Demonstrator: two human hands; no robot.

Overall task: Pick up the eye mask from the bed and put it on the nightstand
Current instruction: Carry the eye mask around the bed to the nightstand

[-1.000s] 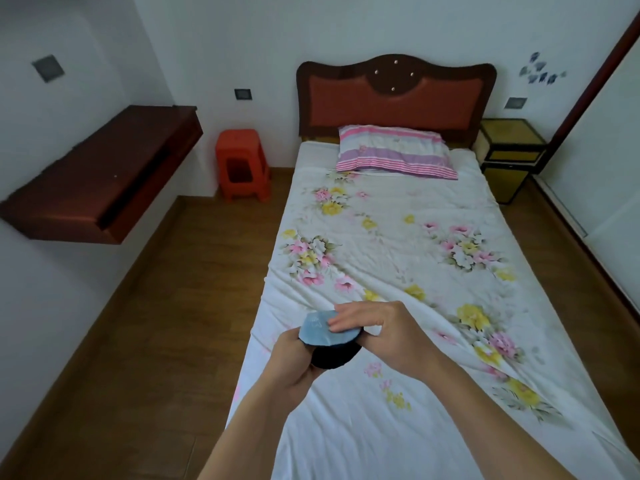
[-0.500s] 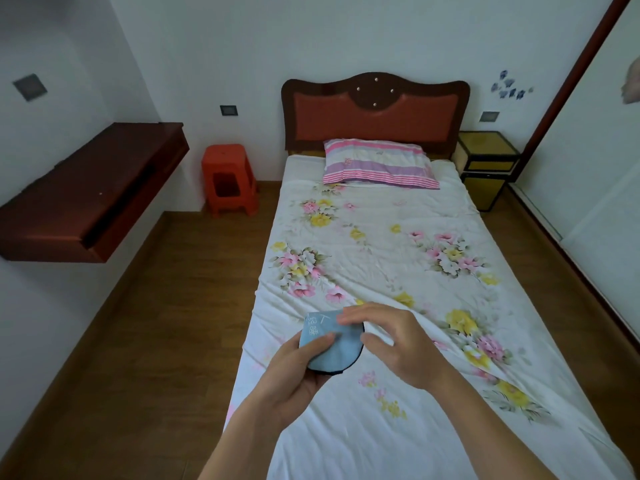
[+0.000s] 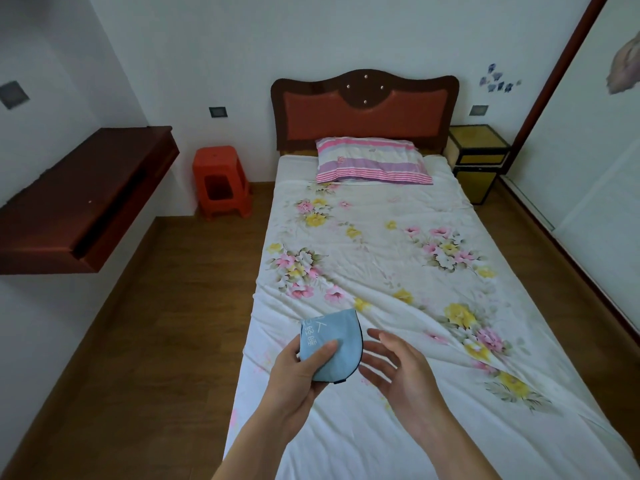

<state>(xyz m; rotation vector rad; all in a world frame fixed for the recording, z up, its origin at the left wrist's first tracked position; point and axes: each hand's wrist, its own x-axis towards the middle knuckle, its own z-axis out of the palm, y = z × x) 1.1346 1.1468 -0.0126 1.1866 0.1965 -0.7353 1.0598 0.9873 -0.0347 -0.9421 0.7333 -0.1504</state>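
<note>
The eye mask point(image 3: 336, 337) is light blue with white print and a dark edge, folded in half. My left hand point(image 3: 298, 372) grips it from below, thumb across its face, above the near left part of the bed point(image 3: 398, 258). Just to its right, my right hand point(image 3: 394, 368) hovers with fingers spread, holding nothing and not touching the mask. The yellow nightstand point(image 3: 479, 161) with black trim stands at the far right of the headboard, well away from both hands.
A striped pillow point(image 3: 372, 161) lies at the head of the bed. A red plastic stool point(image 3: 221, 181) stands left of the headboard. A dark red wall-mounted shelf point(image 3: 79, 206) juts out on the left. Wooden floor runs along both sides of the bed.
My right hand has let go of the eye mask and drawn off to the right, fingers spreading. My left hand now holds the folded mask alone. The view has tilted down slightly.
</note>
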